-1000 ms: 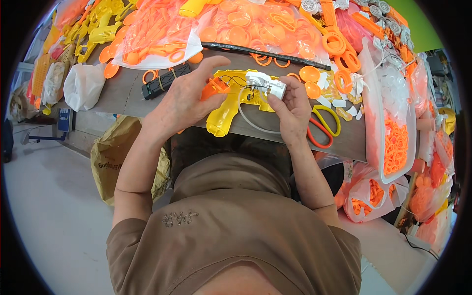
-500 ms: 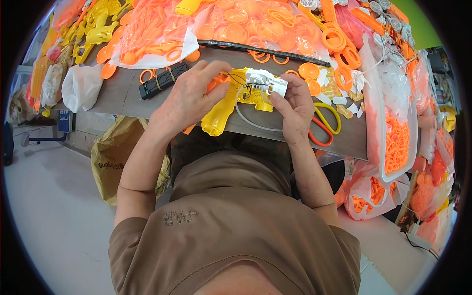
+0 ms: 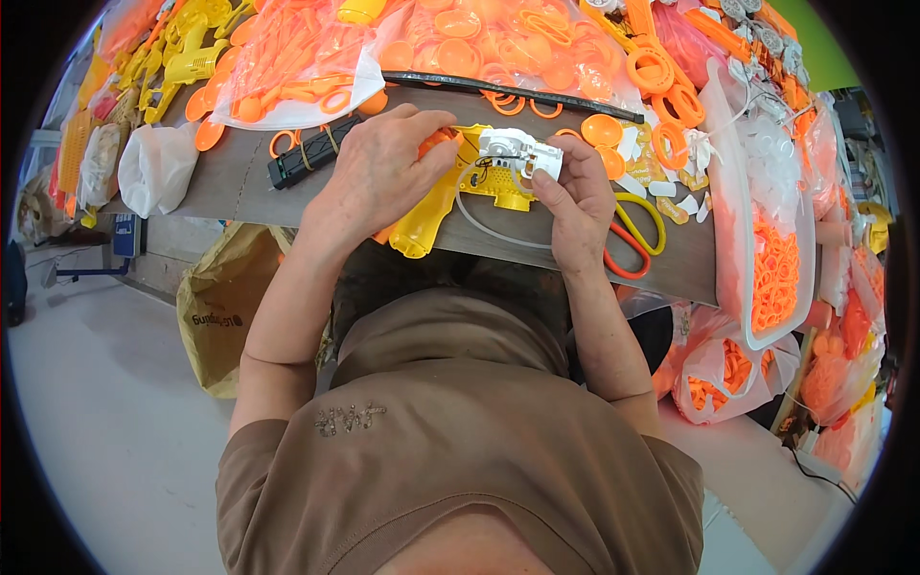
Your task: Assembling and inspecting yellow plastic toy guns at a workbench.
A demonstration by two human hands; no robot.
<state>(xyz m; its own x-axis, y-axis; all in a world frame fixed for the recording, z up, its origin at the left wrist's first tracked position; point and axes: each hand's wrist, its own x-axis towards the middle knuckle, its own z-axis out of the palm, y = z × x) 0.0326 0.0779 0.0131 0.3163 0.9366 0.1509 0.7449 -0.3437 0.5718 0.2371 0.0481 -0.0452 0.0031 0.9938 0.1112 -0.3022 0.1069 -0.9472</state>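
My right hand [image 3: 578, 206] grips a white plastic mechanism [image 3: 508, 144] between thumb and fingers. It sits over a yellow plastic half-shell [image 3: 426, 220], shaped like a toy gun body. A clear thin tube [image 3: 489, 230] curves from the mechanism toward my right wrist. Dark thin wires show beside the mechanism. My left hand [image 3: 379, 177] is closed at the shell's left side, its fingertips on an orange plastic part [image 3: 436, 144]. The hand covers much of that part.
A red loop [image 3: 628, 254] and a yellow loop [image 3: 656, 225] lie right of my right hand. A black block [image 3: 311, 161] with a band lies left. Orange parts in a clear bag [image 3: 297, 67] and a long black strip [image 3: 508, 94] lie beyond. A translucent bin [image 3: 725, 259] stands right.
My left hand has moved slightly right and closer to the shell, with its fingers now over the orange part. The shell has shifted slightly. My right hand keeps its grip.
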